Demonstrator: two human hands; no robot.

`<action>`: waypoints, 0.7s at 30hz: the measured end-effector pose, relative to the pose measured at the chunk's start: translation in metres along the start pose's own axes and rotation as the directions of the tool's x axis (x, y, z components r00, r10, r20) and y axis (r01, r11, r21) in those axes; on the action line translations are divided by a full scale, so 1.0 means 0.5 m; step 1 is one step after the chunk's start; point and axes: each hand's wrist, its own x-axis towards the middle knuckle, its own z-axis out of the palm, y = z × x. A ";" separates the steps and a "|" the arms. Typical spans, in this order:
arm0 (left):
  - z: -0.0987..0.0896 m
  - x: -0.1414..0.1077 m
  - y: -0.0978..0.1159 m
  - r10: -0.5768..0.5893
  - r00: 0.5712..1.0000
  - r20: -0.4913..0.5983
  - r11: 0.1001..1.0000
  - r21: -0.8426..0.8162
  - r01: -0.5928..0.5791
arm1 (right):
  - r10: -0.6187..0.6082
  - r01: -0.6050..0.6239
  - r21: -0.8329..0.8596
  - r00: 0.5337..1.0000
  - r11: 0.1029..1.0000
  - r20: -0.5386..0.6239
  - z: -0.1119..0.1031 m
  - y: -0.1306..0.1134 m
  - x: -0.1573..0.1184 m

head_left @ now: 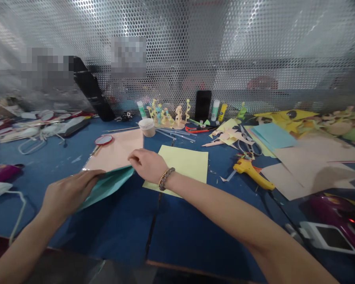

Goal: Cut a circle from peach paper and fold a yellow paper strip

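A teal sheet of paper [108,187] is lifted off the table at a tilt, its upper edge running between my two hands. My left hand [66,193] grips the sheet's left part, thumb and fingers closed on the edge. At the sheet's right corner, my right hand [150,163] has its fingers curled in a pinch; the exact contact is partly hidden. Beneath my right wrist lies a pale yellow sheet [186,163]. Behind the teal paper is a peach-coloured sheet [124,148], with a round red-rimmed object [103,140] resting on it.
A paper cup [147,127], small curled paper figures [165,116], glue sticks [215,110] and a phone [203,105] stand along the perforated metal screen. To the right lie a yellow glue gun [253,173], scissors [250,144], paper scraps and larger sheets [313,150].
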 end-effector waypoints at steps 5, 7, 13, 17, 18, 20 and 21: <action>-0.016 0.025 -0.015 -0.030 0.995 0.091 0.998 -0.047 0.035 | 0.048 -0.045 0.068 0.998 0.997 -0.049 -0.001 0.017 -0.013; -0.028 0.036 -0.018 -0.069 0.980 0.186 0.990 -0.108 0.090 | -0.005 0.007 0.065 0.999 0.998 -0.038 -0.005 0.012 -0.017; -0.042 0.062 -0.027 -0.102 0.941 0.324 0.939 -0.282 0.199 | -0.054 0.054 0.033 0.998 0.998 0.007 -0.009 -0.016 0.012; -0.057 0.068 -0.042 -0.132 0.928 0.349 0.894 -0.362 0.264 | 0.025 -0.025 0.037 1.000 0.999 0.016 -0.002 -0.014 0.037; -0.066 0.069 -0.043 -0.152 0.923 0.352 0.886 -0.366 0.286 | 0.041 -0.041 0.043 0.999 0.998 0.013 -0.001 -0.010 0.042; -0.089 0.070 -0.036 -0.204 0.902 0.381 0.892 -0.307 0.331 | 0.066 -0.066 0.066 0.998 0.996 0.001 0.000 -0.002 0.048; -0.100 0.070 -0.029 -0.257 0.879 0.402 0.910 -0.205 0.360 | 0.076 -0.075 0.084 0.997 0.994 -0.007 0.000 0.003 0.051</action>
